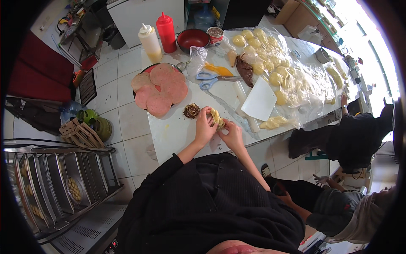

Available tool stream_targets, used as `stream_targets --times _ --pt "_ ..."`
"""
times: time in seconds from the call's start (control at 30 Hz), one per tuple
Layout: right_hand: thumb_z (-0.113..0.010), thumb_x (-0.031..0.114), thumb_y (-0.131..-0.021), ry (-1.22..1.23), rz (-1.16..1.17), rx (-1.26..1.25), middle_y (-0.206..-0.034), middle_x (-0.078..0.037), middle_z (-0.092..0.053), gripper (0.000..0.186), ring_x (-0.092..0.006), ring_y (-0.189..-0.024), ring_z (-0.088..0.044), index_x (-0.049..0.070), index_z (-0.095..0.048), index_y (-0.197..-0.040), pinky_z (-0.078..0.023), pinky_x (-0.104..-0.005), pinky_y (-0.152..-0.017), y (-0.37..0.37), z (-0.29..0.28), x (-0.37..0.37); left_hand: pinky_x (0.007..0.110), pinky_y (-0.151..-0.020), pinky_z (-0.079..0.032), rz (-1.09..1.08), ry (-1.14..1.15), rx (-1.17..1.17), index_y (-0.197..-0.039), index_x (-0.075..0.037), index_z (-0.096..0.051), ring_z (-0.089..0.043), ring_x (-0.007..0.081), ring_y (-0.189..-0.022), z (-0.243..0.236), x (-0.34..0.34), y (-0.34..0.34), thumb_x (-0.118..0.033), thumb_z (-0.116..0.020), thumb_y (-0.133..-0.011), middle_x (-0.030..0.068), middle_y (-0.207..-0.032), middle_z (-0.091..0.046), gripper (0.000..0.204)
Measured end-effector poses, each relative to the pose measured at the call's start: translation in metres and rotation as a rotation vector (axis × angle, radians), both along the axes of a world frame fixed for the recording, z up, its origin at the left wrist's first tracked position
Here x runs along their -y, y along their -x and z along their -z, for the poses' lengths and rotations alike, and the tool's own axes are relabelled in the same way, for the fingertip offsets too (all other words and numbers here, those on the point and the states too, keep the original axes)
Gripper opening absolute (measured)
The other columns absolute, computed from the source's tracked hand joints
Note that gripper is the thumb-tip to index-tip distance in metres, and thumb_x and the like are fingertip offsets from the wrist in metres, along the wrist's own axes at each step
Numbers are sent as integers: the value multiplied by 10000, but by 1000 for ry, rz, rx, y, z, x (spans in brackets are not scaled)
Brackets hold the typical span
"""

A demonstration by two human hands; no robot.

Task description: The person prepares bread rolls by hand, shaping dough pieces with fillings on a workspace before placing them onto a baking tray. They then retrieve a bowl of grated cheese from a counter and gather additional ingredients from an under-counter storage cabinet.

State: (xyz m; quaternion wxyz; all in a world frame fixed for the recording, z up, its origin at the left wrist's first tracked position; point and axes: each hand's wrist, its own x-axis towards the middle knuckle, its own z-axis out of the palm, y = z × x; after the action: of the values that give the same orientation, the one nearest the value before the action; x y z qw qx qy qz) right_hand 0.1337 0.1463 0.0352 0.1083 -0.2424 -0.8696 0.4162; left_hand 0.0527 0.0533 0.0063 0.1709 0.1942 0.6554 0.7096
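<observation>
My left hand (204, 128) and my right hand (231, 134) meet over the near edge of the table. Between them they grip a folded piece of pale yellow dough (216, 117), with dark bits showing on it. The fingers of both hands are closed on the dough. Just left of it, on the tabletop, lies a round lump coated in dark bits and pale pieces (191, 111). Farther left stands a red-rimmed plate (139, 99) covered with round slices of pink ham (174, 89).
Blue-handled scissors (207, 80), piping bags of dark filling (245, 71) and a white sheet (259, 100) lie beyond. Plastic film (306, 86) covers several dough balls. Squeeze bottles (166, 34) and a dark bowl (193, 39) stand at the back. Two people (351, 135) are at right; a tray rack (59, 186) is at left.
</observation>
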Motion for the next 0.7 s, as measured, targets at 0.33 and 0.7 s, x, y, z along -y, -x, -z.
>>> stream_targets --times 0.33,0.7 --pt "-543 -53 -642 92 -68 -175 -847 -128 -609 295 -240 -771 -602 12 -587 -927 -465 -328 -714 9 17 -22 273 -745 -485 9 192 -82 -1079 -3 -399 -584 226 -916 -12 3 16 92 -441 -768 181 -1014 -561 329" --pt "-515 -84 -659 131 6 -199 -867 -122 -608 274 -223 -772 -604 9 -517 -917 -481 -294 -666 18 8 -32 254 -726 -499 -50 22 -83 -1037 1 -411 -589 201 -905 -4 -2 13 118 -551 -715 115 -953 -558 370"
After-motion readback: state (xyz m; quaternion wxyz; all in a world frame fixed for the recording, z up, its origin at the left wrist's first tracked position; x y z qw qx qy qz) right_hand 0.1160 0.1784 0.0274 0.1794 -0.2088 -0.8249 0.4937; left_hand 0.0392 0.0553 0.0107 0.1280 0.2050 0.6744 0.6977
